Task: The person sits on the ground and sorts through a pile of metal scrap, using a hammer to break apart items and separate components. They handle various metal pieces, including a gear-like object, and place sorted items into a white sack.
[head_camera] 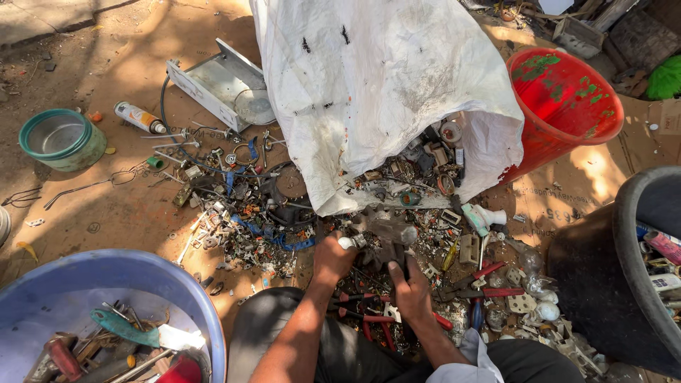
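At the sack's mouth, left hand grips a small white part; right hand seemingly clasps dark scrap; blue tub part-filled, much unsorted.

White sack hides most of scrap pile.

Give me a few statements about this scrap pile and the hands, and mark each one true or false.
1. A white sack lies open over the scrap pile. True.
2. The red tub is full of tools. False: nothing shows inside it.
3. The left hand grips a small whitish part. True.
4. The blue basin holds nothing. False: tools lie in it, among them a green-handled one.
5. The right hand is lifted clear. False: it rests on the scrap.
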